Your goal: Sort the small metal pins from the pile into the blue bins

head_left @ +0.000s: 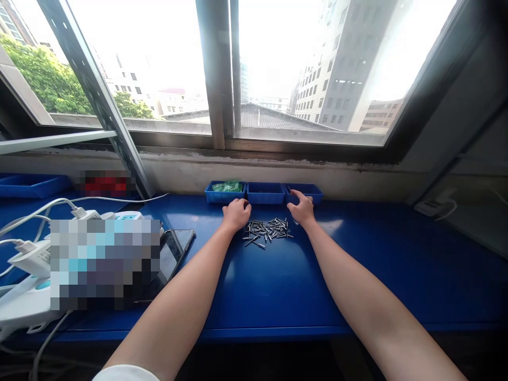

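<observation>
Left bare hand (pixel 237 214): loosely curled, can't tell if holding anything
Right bare hand (pixel 302 209): half-curled, grip unclear too
Slim dark metal pins (pixel 278 229): loose pile between hands, probably for easy reach
Three blue plastic bins (pixel 265 198): lined up behind, pretty handy
Glossy blue tabletop (pixel 273 296): kinda mirror-ish
Metal-framed window (pixel 220 90): tons of daylight

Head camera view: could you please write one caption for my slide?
Left hand beside slender metallic pieces, right hand by the rightmost of three blue bins in a row.

Trays (pixel 265 198) are blue; pins (pixel 273 229) look silver-black, perhaps.
</observation>
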Available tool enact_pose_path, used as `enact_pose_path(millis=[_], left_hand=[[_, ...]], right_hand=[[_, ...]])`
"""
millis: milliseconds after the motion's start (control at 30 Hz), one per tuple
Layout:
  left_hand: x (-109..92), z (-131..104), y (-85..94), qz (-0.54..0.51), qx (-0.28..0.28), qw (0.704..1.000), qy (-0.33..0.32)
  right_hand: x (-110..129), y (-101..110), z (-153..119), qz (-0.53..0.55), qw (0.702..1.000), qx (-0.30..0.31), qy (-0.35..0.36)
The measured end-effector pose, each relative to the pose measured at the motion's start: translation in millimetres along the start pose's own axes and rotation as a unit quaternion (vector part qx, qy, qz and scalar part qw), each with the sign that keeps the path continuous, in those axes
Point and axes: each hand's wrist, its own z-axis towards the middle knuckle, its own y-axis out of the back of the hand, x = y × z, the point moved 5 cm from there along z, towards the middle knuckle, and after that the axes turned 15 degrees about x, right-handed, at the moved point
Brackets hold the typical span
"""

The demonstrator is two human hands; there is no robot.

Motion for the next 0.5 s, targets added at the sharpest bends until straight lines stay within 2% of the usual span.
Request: enact_pose_path(millis=[100,233,500], left_hand=[[-2,-1,-2.2,0.032,0.011,0.999,-0.003],[-3,-1,-5.8,0.055,0.025,0.998,-0.013],[-5,-1,-5.2,0.047,0.028,0.998,-0.027]], right_hand=[[3,-1,0,-0.032,0.999,0.002,0.011],[-3,0,2,-0.059,0.998,-0.006,-0.012],[-8,-5,6,-0.098,0.994,0.034,-0.023]])
